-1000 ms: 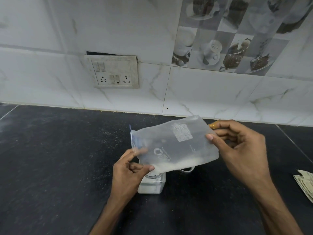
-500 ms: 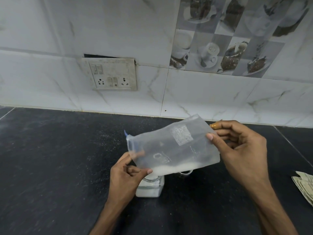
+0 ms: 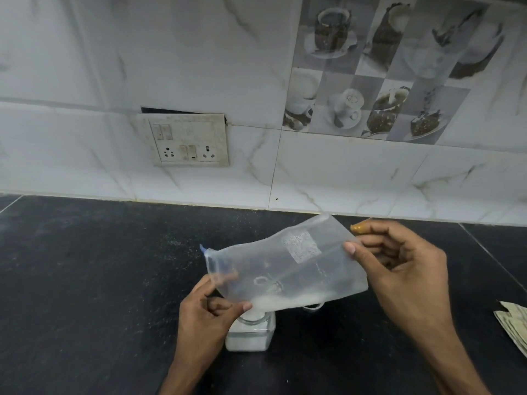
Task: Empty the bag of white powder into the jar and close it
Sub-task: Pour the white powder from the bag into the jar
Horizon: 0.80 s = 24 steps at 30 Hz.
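Observation:
A clear plastic bag [image 3: 288, 266] with a thin line of white powder along its lower edge is held tilted over a small square glass jar [image 3: 250, 333] that stands on the black counter [image 3: 85, 280]. The jar holds white powder at its bottom and its mouth is under the bag's lower left corner. My left hand [image 3: 208, 306] pinches that lower open corner of the bag. My right hand [image 3: 399, 269] grips the bag's upper right end, lifting it. A clear ring-shaped object [image 3: 312, 306], partly hidden, shows just behind the bag's lower edge.
A white tiled wall with a switch and socket plate [image 3: 188, 139] rises behind the counter. Folded paper [image 3: 513, 323] lies at the counter's right edge. Powder dust speckles the counter around the jar.
The bag has tilted a little steeper, its right end lifted, and the powder has slid toward the lower left corner over the jar. Both hands keep their grip.

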Tool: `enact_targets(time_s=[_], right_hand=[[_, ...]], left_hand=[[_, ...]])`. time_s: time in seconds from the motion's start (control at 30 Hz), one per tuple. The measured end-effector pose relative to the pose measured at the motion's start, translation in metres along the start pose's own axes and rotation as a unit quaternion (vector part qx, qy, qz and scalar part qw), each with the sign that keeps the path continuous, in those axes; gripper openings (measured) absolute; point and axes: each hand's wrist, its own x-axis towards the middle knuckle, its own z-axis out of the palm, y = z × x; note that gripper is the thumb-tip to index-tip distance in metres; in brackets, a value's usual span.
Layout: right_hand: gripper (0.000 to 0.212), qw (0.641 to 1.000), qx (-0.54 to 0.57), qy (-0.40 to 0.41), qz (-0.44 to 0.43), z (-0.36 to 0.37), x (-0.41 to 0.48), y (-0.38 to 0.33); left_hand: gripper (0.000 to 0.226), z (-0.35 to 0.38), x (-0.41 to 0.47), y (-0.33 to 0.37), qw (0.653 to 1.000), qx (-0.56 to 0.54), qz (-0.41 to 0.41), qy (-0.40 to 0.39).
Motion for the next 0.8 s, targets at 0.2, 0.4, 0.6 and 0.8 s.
enact_targets(time_s=[0.2,0.4,0.6,0.8], right_hand=[[0.031,1.0,0.006,0.01,0.001,0.002,-0.0013,0.0004],[0.033,1.0,0.007,0.013,0.003,-0.0003,-0.0006,-0.0022],[0.034,1.0,0.003,0.009,0.002,0.0017,-0.0026,-0.0037],[0.031,1.0,0.007,0.011,0.005,0.0025,-0.0046,-0.0045]], left_hand=[[0.065,0.0004,-0.0008,0.0013,1.0,0.002,-0.001,0.005],[0.062,0.0,-0.0022,0.0013,1.0,0.003,0.0,0.003],[0.064,0.0007,-0.0029,0.0017,1.0,0.009,0.0,-0.004],[0.062,-0.0017,-0.0028,-0.0005,1.0,0.007,0.0,0.003]])
